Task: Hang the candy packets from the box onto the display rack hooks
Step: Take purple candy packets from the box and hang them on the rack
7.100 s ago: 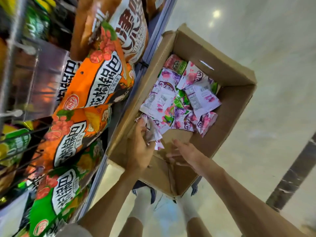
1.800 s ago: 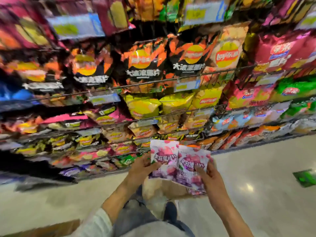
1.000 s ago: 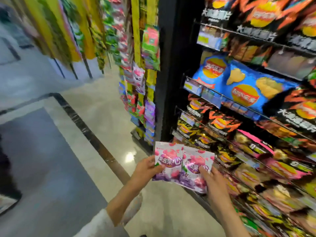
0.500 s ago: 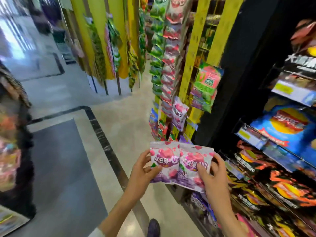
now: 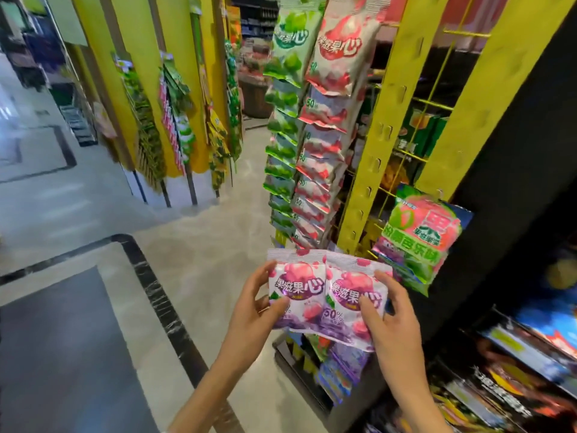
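Clearly the hanging is only getting started: the left hand (image 5: 259,310) and right hand (image 5: 390,323) are each pinching purple candy packets (image 5: 324,295), carrying them unhung just below the yellow display rack (image 5: 390,120) at one o'clock.

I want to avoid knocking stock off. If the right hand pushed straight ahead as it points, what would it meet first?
Probably the green-and-pink bag hanging just beyond the purple packets that the right hand and left hand hold. Depth is unclear, so the yellow rack could come first.
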`<act>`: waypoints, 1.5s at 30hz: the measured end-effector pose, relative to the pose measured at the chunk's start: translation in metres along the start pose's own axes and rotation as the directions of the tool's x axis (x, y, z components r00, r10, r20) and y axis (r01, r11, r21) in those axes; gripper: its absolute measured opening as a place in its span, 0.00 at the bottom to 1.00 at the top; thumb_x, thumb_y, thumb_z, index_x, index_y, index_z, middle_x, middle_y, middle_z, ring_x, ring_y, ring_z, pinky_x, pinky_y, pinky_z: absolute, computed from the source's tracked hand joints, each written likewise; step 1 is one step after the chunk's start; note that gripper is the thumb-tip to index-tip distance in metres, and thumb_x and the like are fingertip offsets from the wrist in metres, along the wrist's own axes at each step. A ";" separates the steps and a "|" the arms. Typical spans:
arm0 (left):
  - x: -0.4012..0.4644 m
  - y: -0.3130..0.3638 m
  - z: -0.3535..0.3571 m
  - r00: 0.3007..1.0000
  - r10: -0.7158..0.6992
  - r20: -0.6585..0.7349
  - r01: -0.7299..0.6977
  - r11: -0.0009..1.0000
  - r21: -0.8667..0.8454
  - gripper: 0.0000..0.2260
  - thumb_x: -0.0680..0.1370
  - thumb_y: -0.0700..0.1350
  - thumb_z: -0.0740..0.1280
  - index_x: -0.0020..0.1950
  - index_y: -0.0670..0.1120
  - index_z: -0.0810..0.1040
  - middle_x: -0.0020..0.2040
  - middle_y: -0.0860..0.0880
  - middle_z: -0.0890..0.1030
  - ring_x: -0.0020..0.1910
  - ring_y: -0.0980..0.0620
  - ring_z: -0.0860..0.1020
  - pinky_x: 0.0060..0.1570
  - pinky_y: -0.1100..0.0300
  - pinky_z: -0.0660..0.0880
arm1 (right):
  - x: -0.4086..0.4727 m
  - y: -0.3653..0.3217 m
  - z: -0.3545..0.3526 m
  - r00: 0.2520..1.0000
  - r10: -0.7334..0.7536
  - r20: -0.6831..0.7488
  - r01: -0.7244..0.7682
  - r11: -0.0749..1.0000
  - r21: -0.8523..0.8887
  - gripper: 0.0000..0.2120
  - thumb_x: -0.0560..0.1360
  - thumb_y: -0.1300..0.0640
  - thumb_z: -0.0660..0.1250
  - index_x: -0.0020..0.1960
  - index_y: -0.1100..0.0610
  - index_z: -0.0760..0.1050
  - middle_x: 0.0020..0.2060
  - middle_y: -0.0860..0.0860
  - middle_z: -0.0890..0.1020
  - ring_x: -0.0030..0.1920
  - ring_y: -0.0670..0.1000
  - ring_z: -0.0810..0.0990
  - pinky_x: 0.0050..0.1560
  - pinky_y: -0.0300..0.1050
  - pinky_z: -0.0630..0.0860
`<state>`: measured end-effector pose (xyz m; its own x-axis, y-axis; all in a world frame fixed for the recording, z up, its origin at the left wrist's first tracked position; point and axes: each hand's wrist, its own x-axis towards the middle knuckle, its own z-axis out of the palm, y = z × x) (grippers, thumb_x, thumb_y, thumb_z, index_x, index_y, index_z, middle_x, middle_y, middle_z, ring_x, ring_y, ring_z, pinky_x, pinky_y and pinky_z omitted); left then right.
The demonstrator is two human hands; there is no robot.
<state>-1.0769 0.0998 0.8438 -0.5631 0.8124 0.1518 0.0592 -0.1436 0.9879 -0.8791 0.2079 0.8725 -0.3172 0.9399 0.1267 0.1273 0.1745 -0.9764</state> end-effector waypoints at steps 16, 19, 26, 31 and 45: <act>0.139 -0.055 -0.014 0.795 0.021 0.607 -0.007 1.000 -0.025 0.27 0.81 0.36 0.68 0.77 0.54 0.66 0.74 0.64 0.69 0.77 0.62 0.64 0.66 0.65 0.71 | -0.015 0.003 0.066 0.820 0.181 -0.543 -0.199 0.980 0.026 0.19 0.79 0.49 0.69 0.68 0.35 0.73 0.77 0.42 0.68 0.48 0.38 0.81 0.49 0.38 0.75; 0.148 -0.057 -0.009 0.742 0.033 0.669 -0.013 0.999 -0.034 0.27 0.82 0.35 0.67 0.77 0.55 0.66 0.75 0.64 0.68 0.77 0.64 0.63 0.64 0.70 0.69 | -0.031 -0.001 0.078 0.753 0.200 -0.627 -0.220 0.974 0.047 0.20 0.80 0.54 0.69 0.71 0.42 0.72 0.77 0.42 0.67 0.49 0.23 0.77 0.56 0.39 0.74; 0.167 -0.048 0.019 0.752 0.079 0.655 -0.057 0.997 -0.055 0.26 0.83 0.41 0.66 0.78 0.59 0.64 0.76 0.63 0.66 0.76 0.63 0.64 0.75 0.47 0.67 | -0.046 -0.004 0.085 0.672 0.219 -0.707 -0.203 0.973 0.108 0.20 0.80 0.58 0.69 0.68 0.43 0.74 0.73 0.41 0.72 0.52 0.25 0.78 0.58 0.41 0.76; 0.173 -0.042 0.034 0.765 0.108 0.636 -0.057 0.993 -0.100 0.26 0.84 0.43 0.65 0.79 0.60 0.63 0.77 0.66 0.64 0.76 0.66 0.62 0.76 0.54 0.64 | -0.046 0.002 0.081 0.658 0.225 -0.719 -0.212 0.971 0.110 0.21 0.79 0.57 0.70 0.68 0.38 0.75 0.74 0.39 0.71 0.71 0.41 0.73 0.72 0.57 0.73; 0.173 -0.069 0.043 0.797 0.034 0.603 -0.115 0.989 0.097 0.26 0.85 0.45 0.63 0.79 0.63 0.60 0.78 0.66 0.63 0.77 0.64 0.62 0.76 0.47 0.66 | -0.027 0.002 0.075 0.709 0.201 -0.676 -0.181 0.978 0.101 0.21 0.79 0.57 0.69 0.68 0.39 0.74 0.70 0.34 0.71 0.63 0.28 0.73 0.65 0.43 0.72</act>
<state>-1.1431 0.2747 0.8032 0.0505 0.9834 0.1742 0.2033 -0.1809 0.9623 -0.9409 0.1605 0.8541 0.4358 0.9000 0.0120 0.0870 -0.0289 -0.9958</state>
